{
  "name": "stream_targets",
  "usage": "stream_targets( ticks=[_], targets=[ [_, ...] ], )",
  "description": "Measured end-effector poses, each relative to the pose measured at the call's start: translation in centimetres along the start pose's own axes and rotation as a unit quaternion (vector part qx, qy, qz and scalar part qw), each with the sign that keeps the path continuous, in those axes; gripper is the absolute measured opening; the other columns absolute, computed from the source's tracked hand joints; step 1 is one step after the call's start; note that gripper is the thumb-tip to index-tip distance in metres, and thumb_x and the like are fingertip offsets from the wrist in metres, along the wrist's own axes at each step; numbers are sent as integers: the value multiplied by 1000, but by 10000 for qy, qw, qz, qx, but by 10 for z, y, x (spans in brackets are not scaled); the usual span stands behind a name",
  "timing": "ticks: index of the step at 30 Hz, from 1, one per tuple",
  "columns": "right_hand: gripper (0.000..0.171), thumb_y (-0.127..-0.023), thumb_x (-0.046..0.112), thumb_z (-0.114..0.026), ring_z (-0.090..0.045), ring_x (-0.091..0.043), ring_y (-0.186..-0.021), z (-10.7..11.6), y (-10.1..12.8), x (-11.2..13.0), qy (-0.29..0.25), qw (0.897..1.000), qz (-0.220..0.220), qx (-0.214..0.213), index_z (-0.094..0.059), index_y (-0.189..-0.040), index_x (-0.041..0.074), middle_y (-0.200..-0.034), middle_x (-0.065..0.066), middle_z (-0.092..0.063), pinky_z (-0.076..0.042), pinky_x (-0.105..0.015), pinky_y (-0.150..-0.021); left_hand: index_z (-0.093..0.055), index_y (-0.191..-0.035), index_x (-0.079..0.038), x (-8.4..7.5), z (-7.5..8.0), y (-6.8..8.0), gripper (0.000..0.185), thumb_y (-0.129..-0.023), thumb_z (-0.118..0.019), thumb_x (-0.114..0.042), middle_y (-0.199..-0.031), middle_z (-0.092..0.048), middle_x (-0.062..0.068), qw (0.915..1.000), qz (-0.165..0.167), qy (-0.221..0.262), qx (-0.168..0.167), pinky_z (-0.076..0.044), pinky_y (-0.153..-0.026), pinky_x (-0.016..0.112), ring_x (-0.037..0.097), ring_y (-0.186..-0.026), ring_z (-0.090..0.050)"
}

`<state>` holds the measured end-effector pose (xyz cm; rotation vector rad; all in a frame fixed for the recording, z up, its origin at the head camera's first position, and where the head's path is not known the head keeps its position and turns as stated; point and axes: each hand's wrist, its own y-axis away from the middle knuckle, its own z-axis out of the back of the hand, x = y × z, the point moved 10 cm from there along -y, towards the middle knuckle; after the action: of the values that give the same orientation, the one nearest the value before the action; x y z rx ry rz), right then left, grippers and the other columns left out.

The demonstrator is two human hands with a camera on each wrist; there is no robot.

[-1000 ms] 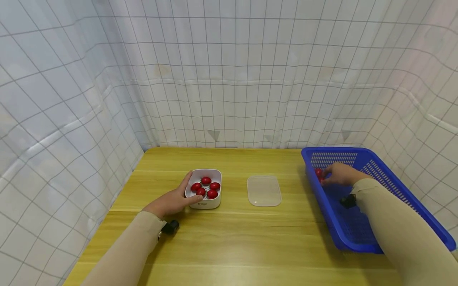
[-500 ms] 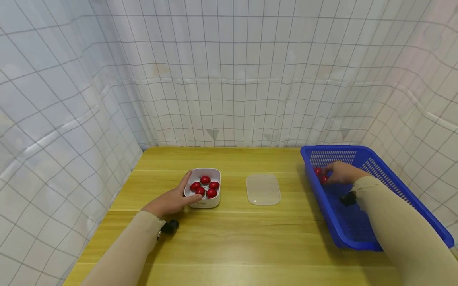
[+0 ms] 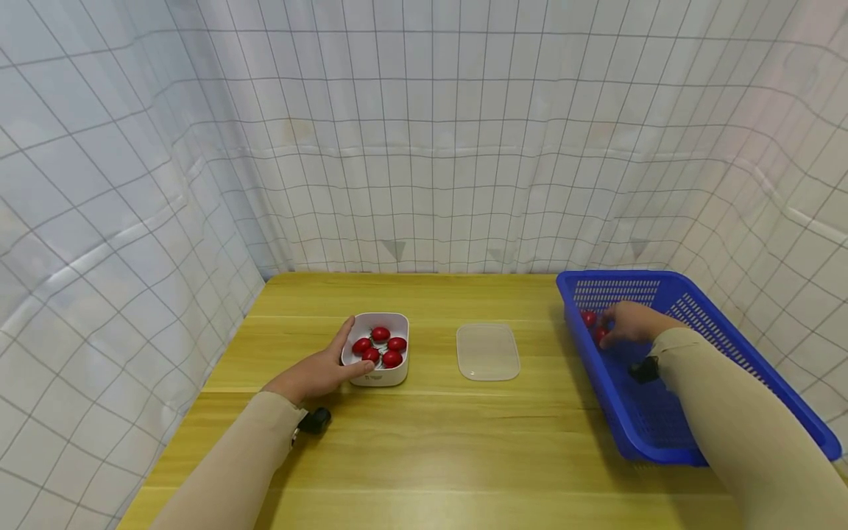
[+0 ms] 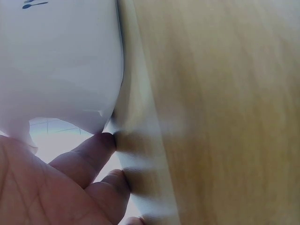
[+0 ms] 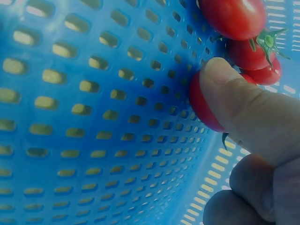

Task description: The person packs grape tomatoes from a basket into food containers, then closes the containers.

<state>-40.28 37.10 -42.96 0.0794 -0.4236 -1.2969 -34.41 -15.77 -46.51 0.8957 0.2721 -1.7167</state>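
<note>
In the head view my left hand (image 3: 318,373) holds the near left side of a small white square container (image 3: 380,378). Its thumb lies along the front rim and its fingers reach round the left side. Several red cherry tomatoes (image 3: 380,334) lie inside. My right hand (image 3: 631,322) is down in a blue plastic basket (image 3: 599,397) by its left wall. In the right wrist view its thumb presses over a cherry tomato (image 5: 202,105) with a green stem, pinching it; the opposing fingertips are partly hidden. More cherry tomatoes (image 5: 234,16) sit just beyond that thumb.
A translucent square lid (image 3: 489,352) lies flat on the wooden table (image 3: 450,449), between the container and the basket. A white checked curtain (image 3: 424,147) encloses the back and both sides.
My right hand has shifted slightly among the tomatoes by the basket's left wall, and one tomato has moved a little toward me with its fingers. My left hand stays at the container.
</note>
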Motion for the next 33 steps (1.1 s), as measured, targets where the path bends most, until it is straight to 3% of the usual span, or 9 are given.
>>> stream_targets(
  ticks=[8,17,26,33],
  targets=[
    [41,-85,24,-86,-71,-34,-95,-2,2,-1,84,10000,-19,49,-74,-111,-6,-105,-19,-76,-59,-54,-86,12,-170,-25,2,-1,1,112,-97,-63,-66,-173,-19,26,10000,23,-13,7,-35,-120,66,51,-149,-42],
    [32,-82,30,-86,-64,-22,-82,8,4,1,123,9999,55,-91,-76,-97,3,-91,-6,-73,-55,-40,-73,13,-170,-26,1,-1,2,111,-98,-63,-65,-174,-18,26,10000,36,-16,21,-35,-120,66,51,-149,-42],
    [46,-88,33,-83,-70,-33,-96,44,16,11,155,9977,174,-630,-74,-111,-5,-107,-19,-76,-58,-55,-84,14,-169,-27,1,-2,1,113,-97,-64,-64,-174,-16,26,9998,46,181,52,-33,-121,67,50,-150,-40],
    [46,-95,32,-78,-65,-22,-86,82,23,30,85,9944,276,-1021,-72,-120,-5,-102,-10,-77,-55,-45,-78,14,-169,-29,3,-1,-1,114,-96,-64,-67,-174,-17,26,9998,72,171,43,-33,-121,67,50,-150,-40]
  ],
)
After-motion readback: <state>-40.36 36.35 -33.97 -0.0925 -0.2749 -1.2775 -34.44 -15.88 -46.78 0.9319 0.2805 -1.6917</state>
